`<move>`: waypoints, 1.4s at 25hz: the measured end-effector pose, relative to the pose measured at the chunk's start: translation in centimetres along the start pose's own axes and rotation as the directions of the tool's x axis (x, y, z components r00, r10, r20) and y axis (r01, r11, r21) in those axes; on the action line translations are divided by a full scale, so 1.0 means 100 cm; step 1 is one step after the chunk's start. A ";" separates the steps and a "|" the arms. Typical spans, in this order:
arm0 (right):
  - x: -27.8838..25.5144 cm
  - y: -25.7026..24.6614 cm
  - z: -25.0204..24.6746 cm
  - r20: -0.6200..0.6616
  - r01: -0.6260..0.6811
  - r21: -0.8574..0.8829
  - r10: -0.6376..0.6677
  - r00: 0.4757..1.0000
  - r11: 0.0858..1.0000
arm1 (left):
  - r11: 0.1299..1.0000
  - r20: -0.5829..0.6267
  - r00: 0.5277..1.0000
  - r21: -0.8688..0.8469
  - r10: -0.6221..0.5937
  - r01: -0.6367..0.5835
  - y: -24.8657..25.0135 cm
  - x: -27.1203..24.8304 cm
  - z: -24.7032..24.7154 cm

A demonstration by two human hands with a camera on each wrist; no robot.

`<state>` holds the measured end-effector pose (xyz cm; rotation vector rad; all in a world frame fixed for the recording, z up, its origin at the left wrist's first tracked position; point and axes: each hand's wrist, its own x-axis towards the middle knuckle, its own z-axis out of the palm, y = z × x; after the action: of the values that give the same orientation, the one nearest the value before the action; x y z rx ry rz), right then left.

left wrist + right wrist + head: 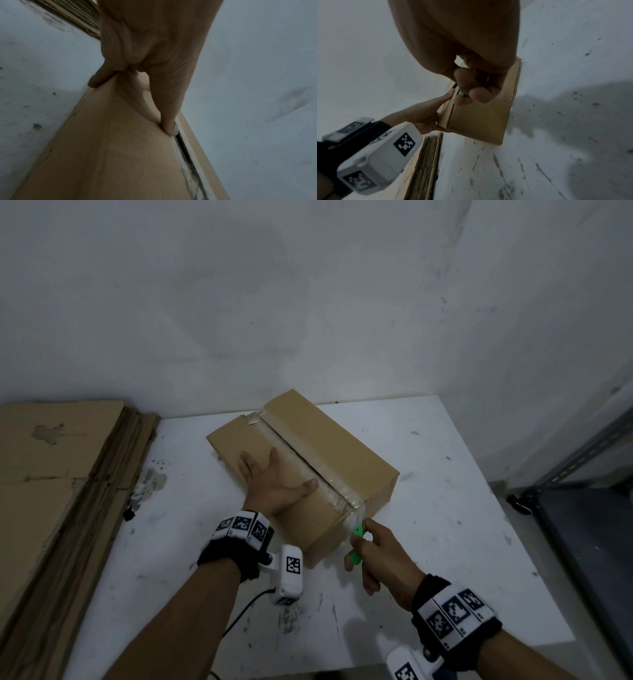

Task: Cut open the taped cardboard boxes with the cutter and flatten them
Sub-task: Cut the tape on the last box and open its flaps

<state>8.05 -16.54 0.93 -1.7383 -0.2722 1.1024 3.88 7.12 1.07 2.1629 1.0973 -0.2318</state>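
White table (428, 508); left hand (274, 484) flat on box (342, 440); right hand (376, 556) grips cutter (355, 546)

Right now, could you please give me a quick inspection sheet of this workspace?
Surface: white table, stained and scuffed.
Job's things: cardboard box, its top tape seam slit open; green cutter at the box's near end.
Clutter: flattened cardboard stack at left.
Grippers: left hand flat on the box; right hand holds the cutter.
Cables: black cable from the left wrist camera.
Surroundings: white wall; metal shelving at right.
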 end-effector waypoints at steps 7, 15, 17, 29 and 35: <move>-0.010 0.002 0.005 0.143 -0.062 0.083 0.050 0.988 0.995 | 0.997 0.023 0.999 0.080 -0.023 0.022 0.009 0.003 0.001; -0.010 0.007 0.016 0.185 -0.066 0.158 0.036 0.982 0.985 | 0.998 0.012 0.999 0.045 0.032 -0.032 0.004 -0.001 0.005; -0.018 0.006 0.014 0.290 -0.083 0.103 0.050 0.956 0.991 | 0.999 0.007 0.999 0.020 0.037 -0.037 0.003 0.000 0.005; 0.090 -0.086 -0.057 -0.227 0.219 -0.680 -0.485 0.844 0.700 | 0.984 -0.024 0.995 -0.154 -0.093 0.088 -0.005 0.009 0.002; 0.131 -0.090 -0.049 -0.142 0.179 -0.713 -0.390 0.910 0.678 | 0.999 0.061 0.998 0.049 -0.014 0.011 -0.012 0.034 -0.021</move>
<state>21.88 -7.28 1.62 -2.3784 -0.8365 0.5079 4.80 11.11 0.57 2.1777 1.0816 -0.3318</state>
